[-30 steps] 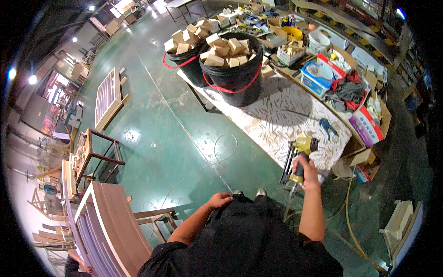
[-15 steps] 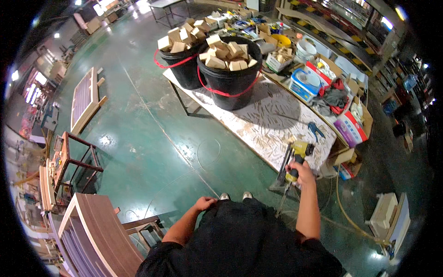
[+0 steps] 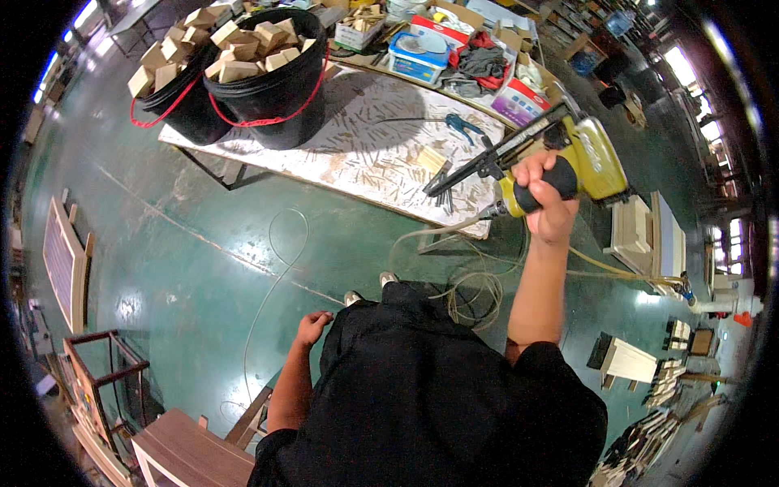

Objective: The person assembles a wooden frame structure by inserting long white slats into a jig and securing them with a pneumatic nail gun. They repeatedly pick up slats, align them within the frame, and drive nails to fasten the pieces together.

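Observation:
My right hand (image 3: 553,213) is wrapped round the black grip of a yellow nail gun (image 3: 600,158), raised over the right end of the low table (image 3: 349,166). Its long black magazine slants down to the left above the tabletop, and an air hose (image 3: 426,233) runs from the grip. My left hand (image 3: 313,327) hangs beside my black shirt, holding nothing, its fingers loosely bent. Beyond the magazine, a blue air blow gun (image 3: 464,127) lies on the table among many scattered small slivers. A small pale wood piece (image 3: 431,159) lies near the magazine's tip.
Two black buckets (image 3: 280,114) with red handles, heaped with wood blocks (image 3: 239,69), stand on the table's left end. Behind are boxes and a blue-white tub (image 3: 418,65). Hose coils (image 3: 479,296) lie on the green floor. Wooden frames (image 3: 66,264) stand around.
My right hand has lifted the nail gun and swung it, so its body now points up and right. The view has turned rightward; my left hand still hangs at my side.

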A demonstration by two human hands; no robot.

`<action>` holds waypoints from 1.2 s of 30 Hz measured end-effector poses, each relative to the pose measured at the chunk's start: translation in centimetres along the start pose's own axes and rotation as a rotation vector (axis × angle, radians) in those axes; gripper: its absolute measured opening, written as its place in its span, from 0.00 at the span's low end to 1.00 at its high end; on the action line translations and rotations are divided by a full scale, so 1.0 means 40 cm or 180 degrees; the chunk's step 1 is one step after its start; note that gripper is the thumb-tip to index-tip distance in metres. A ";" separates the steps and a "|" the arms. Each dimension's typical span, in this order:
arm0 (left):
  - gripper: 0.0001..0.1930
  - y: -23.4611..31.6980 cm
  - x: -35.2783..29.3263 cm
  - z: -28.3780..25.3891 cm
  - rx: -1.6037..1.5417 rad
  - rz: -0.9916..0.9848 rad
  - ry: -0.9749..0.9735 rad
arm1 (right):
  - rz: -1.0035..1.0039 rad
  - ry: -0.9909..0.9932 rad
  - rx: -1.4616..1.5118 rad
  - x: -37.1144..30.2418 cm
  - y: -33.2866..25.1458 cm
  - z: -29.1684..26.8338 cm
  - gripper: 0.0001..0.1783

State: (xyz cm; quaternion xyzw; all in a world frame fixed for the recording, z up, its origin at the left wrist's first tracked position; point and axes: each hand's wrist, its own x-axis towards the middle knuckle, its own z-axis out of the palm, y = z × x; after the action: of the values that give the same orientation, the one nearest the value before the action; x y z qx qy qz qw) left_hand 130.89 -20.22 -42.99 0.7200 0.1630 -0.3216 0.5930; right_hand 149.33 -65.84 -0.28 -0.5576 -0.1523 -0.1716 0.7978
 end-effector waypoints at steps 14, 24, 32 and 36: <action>0.19 0.357 0.205 0.152 0.1507 0.0637 -0.0557 | 0.0313 0.0926 0.0928 -0.136 0.086 -0.531 0.39; 0.17 0.819 0.610 0.567 0.2234 0.1749 0.0078 | 0.1571 0.2803 -0.0664 -0.174 0.294 -0.774 0.26; 0.17 0.869 0.768 0.707 0.3245 0.1048 0.0329 | 0.1712 0.3320 0.0258 -0.148 0.314 -0.885 0.27; 0.16 0.860 0.725 0.663 0.3154 0.0914 0.0365 | 0.2057 0.2642 0.1711 -0.129 0.328 -0.948 0.27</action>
State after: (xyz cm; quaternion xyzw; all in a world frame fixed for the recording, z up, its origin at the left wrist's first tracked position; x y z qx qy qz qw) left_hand 166.38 -58.29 -38.67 0.9459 -0.0771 -0.2356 0.2093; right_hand 152.48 -96.83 -26.08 -0.2402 0.3121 -0.0791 0.9158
